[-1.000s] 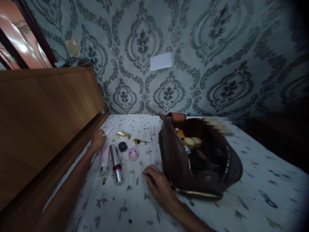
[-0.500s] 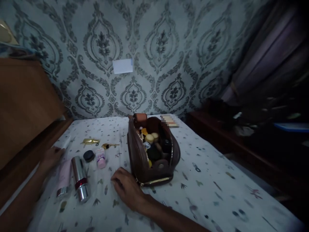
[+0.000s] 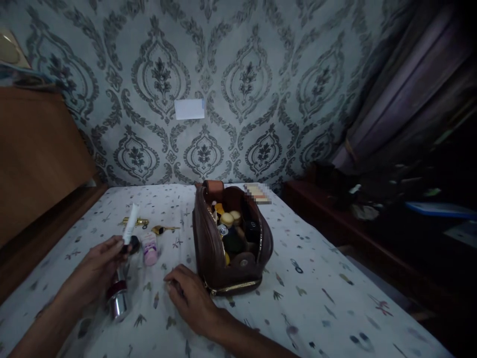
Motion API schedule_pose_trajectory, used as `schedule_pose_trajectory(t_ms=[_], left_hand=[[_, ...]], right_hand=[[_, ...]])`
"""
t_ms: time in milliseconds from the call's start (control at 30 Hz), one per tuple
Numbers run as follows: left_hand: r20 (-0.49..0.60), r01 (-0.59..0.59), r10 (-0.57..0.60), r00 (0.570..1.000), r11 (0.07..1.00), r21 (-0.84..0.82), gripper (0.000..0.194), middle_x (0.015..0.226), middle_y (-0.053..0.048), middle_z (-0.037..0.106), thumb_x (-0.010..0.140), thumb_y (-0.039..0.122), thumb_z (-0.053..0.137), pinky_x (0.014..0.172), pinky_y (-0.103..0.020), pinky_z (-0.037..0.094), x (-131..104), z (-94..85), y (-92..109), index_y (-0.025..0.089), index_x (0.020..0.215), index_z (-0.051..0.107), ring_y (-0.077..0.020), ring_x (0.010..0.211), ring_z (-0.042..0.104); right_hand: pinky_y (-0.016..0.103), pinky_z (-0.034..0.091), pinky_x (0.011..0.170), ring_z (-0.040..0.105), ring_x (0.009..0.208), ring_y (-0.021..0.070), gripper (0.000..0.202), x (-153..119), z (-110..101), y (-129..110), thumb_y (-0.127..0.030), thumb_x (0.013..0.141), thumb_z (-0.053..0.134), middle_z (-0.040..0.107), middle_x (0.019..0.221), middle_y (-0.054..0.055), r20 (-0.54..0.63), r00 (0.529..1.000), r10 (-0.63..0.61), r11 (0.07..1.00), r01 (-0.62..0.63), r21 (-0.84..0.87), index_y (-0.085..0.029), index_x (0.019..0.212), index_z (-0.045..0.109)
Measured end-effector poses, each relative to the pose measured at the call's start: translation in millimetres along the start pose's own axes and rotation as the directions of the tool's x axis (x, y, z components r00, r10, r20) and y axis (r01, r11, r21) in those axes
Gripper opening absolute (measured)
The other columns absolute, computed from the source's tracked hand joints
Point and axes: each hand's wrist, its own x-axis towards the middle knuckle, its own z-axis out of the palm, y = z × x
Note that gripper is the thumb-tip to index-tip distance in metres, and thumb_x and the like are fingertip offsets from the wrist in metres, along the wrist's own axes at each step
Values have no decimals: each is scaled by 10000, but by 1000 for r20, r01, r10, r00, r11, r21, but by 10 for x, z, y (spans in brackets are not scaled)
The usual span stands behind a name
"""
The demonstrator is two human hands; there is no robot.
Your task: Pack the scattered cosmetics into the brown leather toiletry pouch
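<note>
My left hand (image 3: 99,266) pinches the dark end of a small white tube (image 3: 130,223), which points upward over the cloth. Beneath that hand lies a silver cylinder with a red band (image 3: 118,298), partly covered. My right hand (image 3: 190,298) rests on the cloth with loosely curled fingers, nothing visible in it, just left of an unzipped brown bag (image 3: 208,258). Round cream-coloured items (image 3: 227,219) and dark ones show inside the bag. A pink and purple tube (image 3: 150,248), a dark round jar (image 3: 134,244), a gold tube (image 3: 136,221) and a gold clip (image 3: 159,229) lie between hand and bag.
The patterned white cloth (image 3: 316,298) covers the surface up to a wallpapered wall. A pale palette (image 3: 257,194), partly pixelated, lies behind the bag. Brown wooden furniture (image 3: 40,159) stands on the left; a purple curtain (image 3: 391,94) hangs at the right.
My left hand has moved right from the cloth's left side, now over the silver cylinder and holding up the white tube. The pink tube beside the cylinder no longer shows. The view has shifted slightly.
</note>
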Motion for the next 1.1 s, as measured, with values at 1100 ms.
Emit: schedule_pose_trajectory(t_ms=[1100], left_hand=[[481,-86,98,871,995,-48,451,650,53,558,643,417,845,450,-185,402,-421,428,-666,187,845,513,-103,539,561]], right_hand=[[245,431,688,598,715,148,284,147,-35,-63,-415,987,435,621,740,-7,132,983,126,948,-159,276,-195,876,576]])
